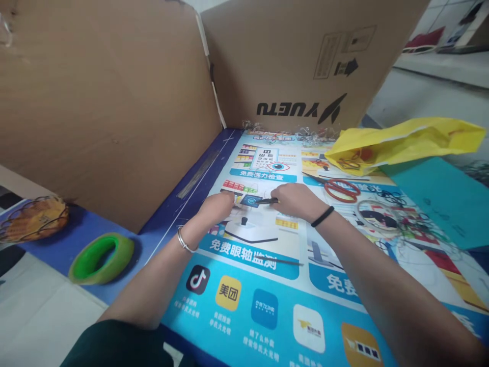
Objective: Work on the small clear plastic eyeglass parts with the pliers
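The work looks partway through: the right hand is wrapped around dark pliers, which point toward the left hand over the poster on the counter. The left hand's fingers are curled closed near the pliers' tip; whatever they may pinch is too small to make out, so how far that piece has come cannot be told. No clearly finished piece shows. Plenty of material seems left: straight rods lie along the far left side, a wire tangle sits to the right, and wire scraps, perhaps offcuts from cutting already done, gather by the cardboard. The scissors lie unheld beyond the right hand.
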Available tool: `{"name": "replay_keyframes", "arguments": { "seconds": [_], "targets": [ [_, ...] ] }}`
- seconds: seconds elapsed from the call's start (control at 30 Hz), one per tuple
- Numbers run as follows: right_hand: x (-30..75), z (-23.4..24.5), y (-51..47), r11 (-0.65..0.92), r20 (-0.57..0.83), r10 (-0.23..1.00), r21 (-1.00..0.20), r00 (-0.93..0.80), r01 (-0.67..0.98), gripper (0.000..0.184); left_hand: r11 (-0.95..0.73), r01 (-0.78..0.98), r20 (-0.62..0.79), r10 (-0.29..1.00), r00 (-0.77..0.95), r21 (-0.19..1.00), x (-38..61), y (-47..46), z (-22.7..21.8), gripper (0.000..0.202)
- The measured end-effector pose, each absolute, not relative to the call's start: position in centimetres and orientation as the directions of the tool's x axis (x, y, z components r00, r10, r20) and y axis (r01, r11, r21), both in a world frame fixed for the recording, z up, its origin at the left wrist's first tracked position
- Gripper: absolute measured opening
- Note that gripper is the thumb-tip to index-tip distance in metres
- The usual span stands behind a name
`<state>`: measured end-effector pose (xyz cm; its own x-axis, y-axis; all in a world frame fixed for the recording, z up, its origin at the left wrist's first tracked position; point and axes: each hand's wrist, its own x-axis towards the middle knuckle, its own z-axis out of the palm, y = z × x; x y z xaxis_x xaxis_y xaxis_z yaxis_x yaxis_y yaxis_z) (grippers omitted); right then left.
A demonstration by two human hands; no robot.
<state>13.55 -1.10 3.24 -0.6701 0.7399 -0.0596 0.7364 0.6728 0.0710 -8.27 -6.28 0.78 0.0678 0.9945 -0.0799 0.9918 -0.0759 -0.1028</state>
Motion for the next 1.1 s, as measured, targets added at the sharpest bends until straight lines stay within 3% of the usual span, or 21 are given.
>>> {"name": "replay_keyframes", "arguments": {
  "seconds": [0.13, 0.43, 0.53, 0.67, 0.73, 0.9, 1.1],
  "targets": [
    [13.1, 2.8, -1.4, 0.693, -0.051, 0.721, 0.069, -0.691, 0.718, 0.028, -0.090, 0.984, -0.081, 0.994, 0.078, -0.153, -7.9, -6.6, 0.7, 0.029],
    [12.6, 1.8, -1.5, 0.673, -0.026, 0.740, 0.008, -0.673, 0.740, 0.026, -0.110, 0.987, -0.058, 0.993, 0.103, -0.122, -8.1, -6.3, 0.6, 0.030],
    [12.3, 2.0, -1.5, 0.633, 0.026, 0.770, -0.155, -0.638, 0.758, 0.029, -0.099, 0.987, 0.029, 0.994, 0.103, -0.124, -7.5, -6.6, 0.7, 0.031],
    [11.6, 2.2, -1.7, 0.546, 0.073, 0.790, -0.534, -0.608, 0.645, 0.034, -0.077, 0.990, 0.146, 0.985, 0.094, -0.116, -6.1, -7.3, 1.1, 0.027],
    [11.2, 2.1, -1.9, 0.475, 0.066, 0.812, -0.653, -0.581, 0.590, 0.032, -0.070, 0.993, 0.177, 0.980, 0.087, -0.100, -5.5, -7.6, 1.3, 0.025],
    [10.7, 1.3, -2.3, 0.330, 0.036, 0.861, -0.798, -0.507, 0.504, 0.029, -0.077, 0.996, 0.209, 0.974, 0.083, -0.037, -4.8, -7.6, 1.0, 0.022],
    [10.7, 0.4, -2.0, 0.239, -0.019, 0.853, -0.874, -0.522, 0.423, 0.024, -0.093, 0.992, 0.187, 0.979, 0.075, 0.086, -4.8, -7.3, 0.6, 0.018]
  ]
}}
